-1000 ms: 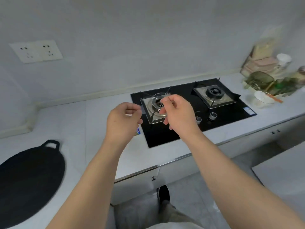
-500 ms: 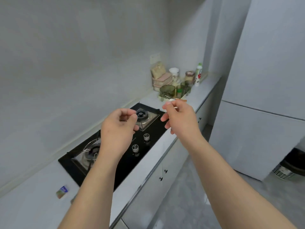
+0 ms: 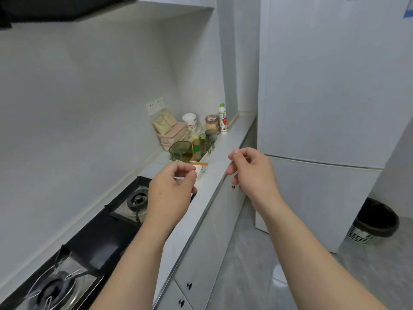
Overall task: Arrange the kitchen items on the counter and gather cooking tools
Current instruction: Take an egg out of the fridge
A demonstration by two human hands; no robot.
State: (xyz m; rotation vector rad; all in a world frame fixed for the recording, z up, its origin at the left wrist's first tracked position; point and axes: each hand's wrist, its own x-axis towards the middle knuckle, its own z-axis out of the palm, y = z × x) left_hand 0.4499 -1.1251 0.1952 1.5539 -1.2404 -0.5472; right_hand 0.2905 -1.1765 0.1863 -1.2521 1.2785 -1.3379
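- The stove [image 3: 100,238] lies right under the left forearm. If the arm drops low, I think it could catch on the wire pan stands.
- The kitchen things stand packed together at the far end of the counter [image 3: 225,151]: stacked boxes [image 3: 173,135], a cup [image 3: 190,120], a jar [image 3: 211,123], a bottle [image 3: 223,119] and a green glass jug [image 3: 181,149]. Pulling one out carelessly could topple the one beside it, and the glass would likely break.
- A small white bowl [image 3: 199,170] sits nearest, just beyond the left hand [image 3: 172,191], with an orange stick [image 3: 200,164] across its rim. A knock could flip the stick off.
- The left hand and the right hand [image 3: 250,173] hover by the counter's front edge and touch none of these things. Each has its thumb against the forefinger and the other fingers curled. I cannot tell whether anything is pinched. Fingers already busy would grip glass poorly.
- The fridge [image 3: 324,86] has grey lettering at its top and a blue sticker [image 3: 408,7]. Both are cut off and unreadable.
- The bottle's label shows red and green print that is too small to read.
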